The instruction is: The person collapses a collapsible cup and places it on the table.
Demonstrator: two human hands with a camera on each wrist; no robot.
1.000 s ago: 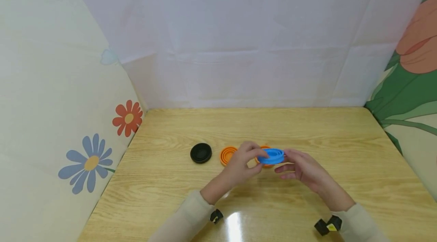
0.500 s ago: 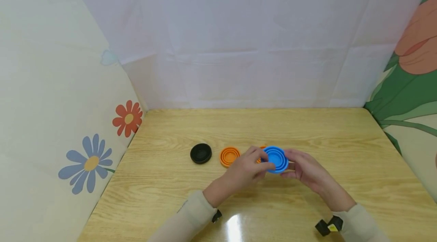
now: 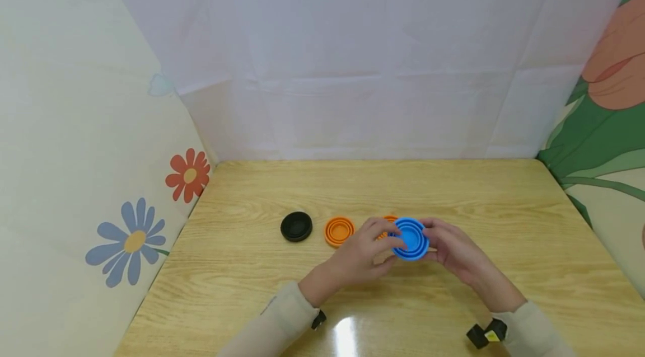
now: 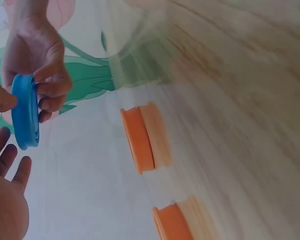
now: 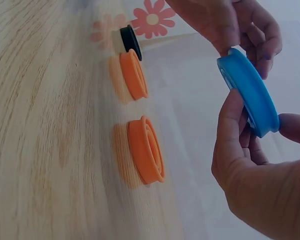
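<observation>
A round blue collapsible cup (image 3: 410, 239), pressed flat with concentric rings, is held above the table. My right hand (image 3: 456, 253) grips its right rim, and in the right wrist view its thumb and fingers sit on opposite sides of the cup (image 5: 250, 95). At the cup's left side is my left hand (image 3: 360, 250). Its loosely bent fingers lie over the ringed face, and in the left wrist view one digit touches the cup (image 4: 24, 112) while several fingers spread apart from it. An orange collapsible cup (image 3: 390, 218) is mostly hidden behind the blue one.
Another flat orange cup (image 3: 339, 231) lies to the left on the wooden table (image 3: 242, 278). Farther left is a flat black cup (image 3: 296, 226). A white cloth (image 3: 378, 66) hangs behind the table, with flower-patterned panels on both sides.
The blue cup has tilted so its ringed face shows more fully, and it has shifted slightly right. The left fingers have spread wider around its left side. The other cups have not moved.
</observation>
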